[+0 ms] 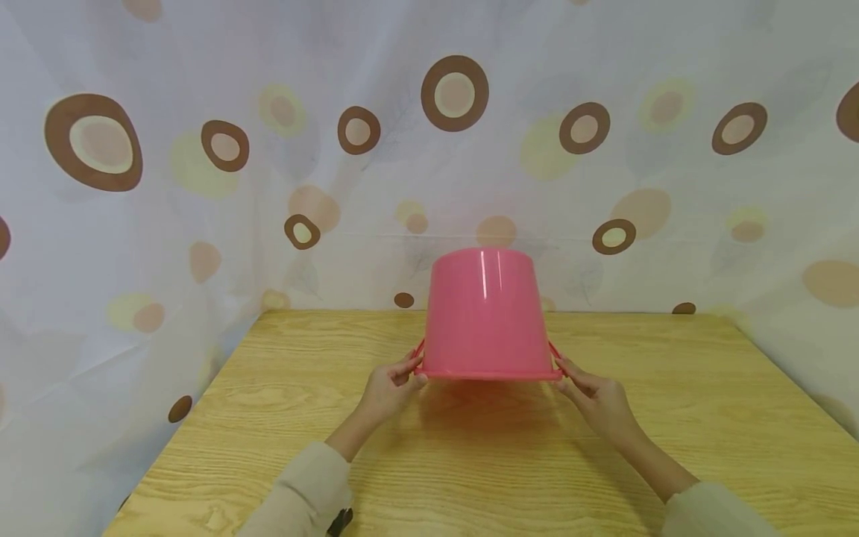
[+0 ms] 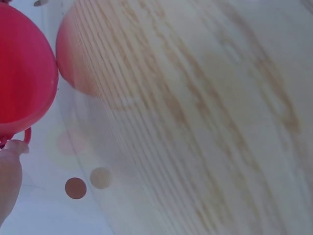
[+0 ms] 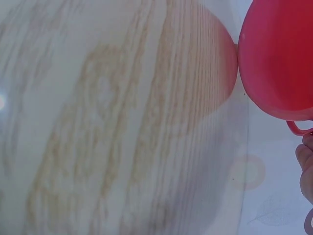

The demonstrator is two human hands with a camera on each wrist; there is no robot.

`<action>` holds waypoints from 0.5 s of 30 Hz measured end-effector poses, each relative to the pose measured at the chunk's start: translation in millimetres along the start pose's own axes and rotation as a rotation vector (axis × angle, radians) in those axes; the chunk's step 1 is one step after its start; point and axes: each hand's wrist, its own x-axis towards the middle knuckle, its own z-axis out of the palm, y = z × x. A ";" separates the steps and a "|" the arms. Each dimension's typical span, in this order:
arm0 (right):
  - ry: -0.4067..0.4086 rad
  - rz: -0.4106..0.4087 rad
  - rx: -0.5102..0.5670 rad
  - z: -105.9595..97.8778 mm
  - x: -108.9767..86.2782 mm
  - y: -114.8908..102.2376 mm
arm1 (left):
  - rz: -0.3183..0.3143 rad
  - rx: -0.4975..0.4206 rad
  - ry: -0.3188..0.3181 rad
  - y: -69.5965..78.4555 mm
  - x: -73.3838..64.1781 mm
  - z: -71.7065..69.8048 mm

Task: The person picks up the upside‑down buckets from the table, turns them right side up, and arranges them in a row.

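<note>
A pink plastic bucket (image 1: 488, 313) is upside down over the wooden table (image 1: 322, 418), its base up and its rim towards the person. My left hand (image 1: 388, 389) pinches the rim at the left, thumb below and fingers at the side. At the right, my right hand (image 1: 602, 406) grips the rim the same way. The near rim is raised off the wood. Part of the red handle (image 3: 293, 128) shows beside the right fingers. Both wrist views look into the bucket's red inside (image 2: 19, 73); its far side meets its reflection on the tabletop.
A white curtain (image 1: 376, 186) with brown and yellow spots hangs behind the table and along both sides. Below the left sleeve (image 1: 302, 485) a small dark object (image 1: 340, 520) is partly visible; its kind is unclear.
</note>
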 end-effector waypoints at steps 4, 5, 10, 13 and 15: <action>-0.001 0.026 -0.003 -0.8 0.8 -1.2 | -0.021 0.001 0.007 1.6 0.4 0.8; -0.001 0.030 -0.004 -1.0 1.0 -1.5 | -0.028 0.000 0.010 1.4 0.5 1.0; 0.006 0.040 0.000 -1.7 2.1 -2.8 | -0.039 -0.018 0.032 0.1 1.7 2.6; 0.018 0.037 0.007 -1.6 2.5 -3.3 | -0.028 -0.020 0.044 1.4 1.4 2.8; 0.026 0.031 0.006 -2.0 3.0 -3.4 | -0.021 -0.015 0.051 2.4 2.3 2.8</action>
